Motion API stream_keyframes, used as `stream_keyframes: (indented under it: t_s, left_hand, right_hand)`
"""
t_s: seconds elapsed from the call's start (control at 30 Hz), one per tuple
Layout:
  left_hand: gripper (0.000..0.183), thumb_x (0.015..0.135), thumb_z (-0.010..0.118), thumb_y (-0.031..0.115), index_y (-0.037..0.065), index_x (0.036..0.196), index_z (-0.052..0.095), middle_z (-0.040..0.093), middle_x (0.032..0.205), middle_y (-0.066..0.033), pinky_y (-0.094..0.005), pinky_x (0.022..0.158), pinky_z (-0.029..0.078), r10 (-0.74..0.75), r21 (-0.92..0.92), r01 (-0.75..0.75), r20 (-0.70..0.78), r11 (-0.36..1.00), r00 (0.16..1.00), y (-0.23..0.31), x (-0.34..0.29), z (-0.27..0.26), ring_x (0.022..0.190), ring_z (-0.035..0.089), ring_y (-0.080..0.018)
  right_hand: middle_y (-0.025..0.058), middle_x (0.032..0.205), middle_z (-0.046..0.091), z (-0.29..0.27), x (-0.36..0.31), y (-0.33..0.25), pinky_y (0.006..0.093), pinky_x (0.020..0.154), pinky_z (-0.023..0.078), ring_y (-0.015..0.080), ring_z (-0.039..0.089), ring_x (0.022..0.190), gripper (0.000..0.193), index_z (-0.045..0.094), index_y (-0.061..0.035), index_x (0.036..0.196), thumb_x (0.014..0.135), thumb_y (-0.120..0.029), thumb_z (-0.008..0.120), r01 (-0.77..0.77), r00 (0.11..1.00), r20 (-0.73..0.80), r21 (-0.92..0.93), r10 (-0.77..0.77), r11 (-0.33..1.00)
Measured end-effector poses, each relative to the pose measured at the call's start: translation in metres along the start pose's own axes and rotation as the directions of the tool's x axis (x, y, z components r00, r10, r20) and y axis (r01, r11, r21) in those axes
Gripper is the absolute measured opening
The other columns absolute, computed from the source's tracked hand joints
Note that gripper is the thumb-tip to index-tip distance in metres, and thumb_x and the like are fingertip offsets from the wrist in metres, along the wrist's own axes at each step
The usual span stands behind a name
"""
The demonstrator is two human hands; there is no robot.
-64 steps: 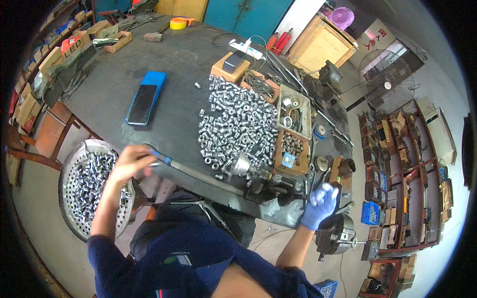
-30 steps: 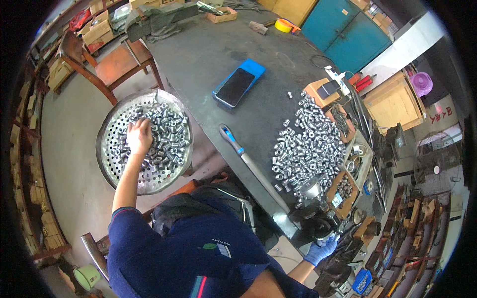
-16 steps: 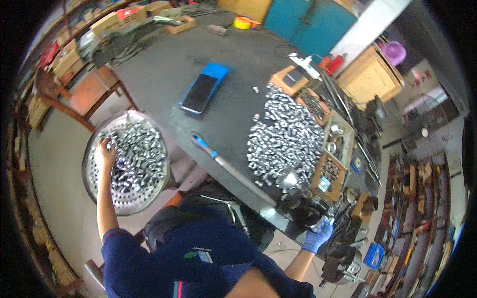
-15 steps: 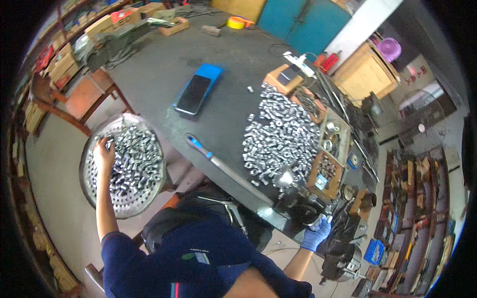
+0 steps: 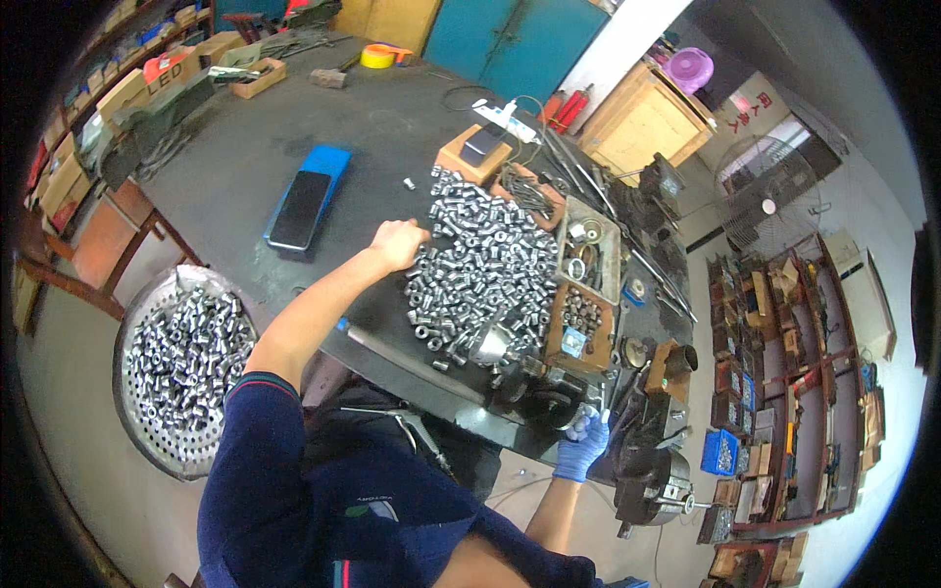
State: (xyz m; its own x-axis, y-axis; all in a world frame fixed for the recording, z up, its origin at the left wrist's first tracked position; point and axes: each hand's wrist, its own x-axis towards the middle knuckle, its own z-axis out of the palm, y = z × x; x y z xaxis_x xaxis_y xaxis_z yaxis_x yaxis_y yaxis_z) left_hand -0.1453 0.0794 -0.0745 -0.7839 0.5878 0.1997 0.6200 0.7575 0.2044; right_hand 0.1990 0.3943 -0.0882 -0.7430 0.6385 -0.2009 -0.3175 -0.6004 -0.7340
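1. The metal sleeves (image 5: 485,260) are shiny and round, with holes in their ends. Their pile starts at the left hand (image 5: 397,245) and spreads to its right.
2. That bare hand bends its fingers at the pile's edge; I cannot tell if they pinch a sleeve.
3. The right hand (image 5: 583,451), in a blue glove, curls by a dark machine (image 5: 551,404); I cannot tell if it grips.
4. Left of the left hand are a flat phone (image 5: 299,210) and, lower, a holey metal pan (image 5: 157,438) with more sleeves.
5. The left arm hides part of a grey bar (image 5: 412,360), which slants toward the right hand.
6. Sleeves point every way.
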Motion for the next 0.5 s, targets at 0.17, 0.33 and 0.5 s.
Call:
stream_keyframes:
  t_s: [0.17,0.33,0.5]
  left_hand:
    - [0.015,0.07,0.056,0.016,0.01,0.083,0.061,0.059,0.083,-0.0149,-0.0425,0.068,0.048,-0.047,0.038,0.047,0.013,0.998,0.999,-0.011,0.001,0.003,0.078,0.061,-0.0313]
    - [0.018,0.07,0.062,0.009,0.004,0.087,0.059,0.061,0.08,-0.0132,-0.0348,0.063,0.049,-0.202,-0.392,0.186,0.0,0.901,0.979,-0.014,-0.024,-0.015,0.07,0.062,-0.0239]
    - [0.011,0.08,0.06,0.001,-0.005,0.089,0.058,0.061,0.075,-0.0082,-0.0251,0.06,0.05,0.055,-0.986,0.166,0.166,-0.004,0.985,0.06,-0.078,-0.074,0.065,0.059,-0.0127]
  right_hand:
    - [0.0014,0.05,0.05,0.002,0.0,0.002,0.0189,0.031,0.028,0.0081,0.039,0.035,0.036,0.059,-0.0024,0.078,0.087,-0.036,0.05,0.03,0.999,-0.03,0.02,-0.029,0.999]
    - [0.001,0.05,0.053,-0.001,-0.002,0.0,0.0184,0.03,0.027,0.0081,0.04,0.034,0.035,0.06,-0.0042,0.078,0.086,-0.037,0.051,0.028,0.999,-0.042,-0.023,-0.029,0.999]
    - [-0.0003,0.055,0.055,0.005,0.009,0.005,0.0181,0.033,0.03,0.0066,0.042,0.038,0.033,0.06,-0.0067,0.076,0.083,-0.039,0.054,0.03,0.997,-0.074,0.1,-0.023,0.995]
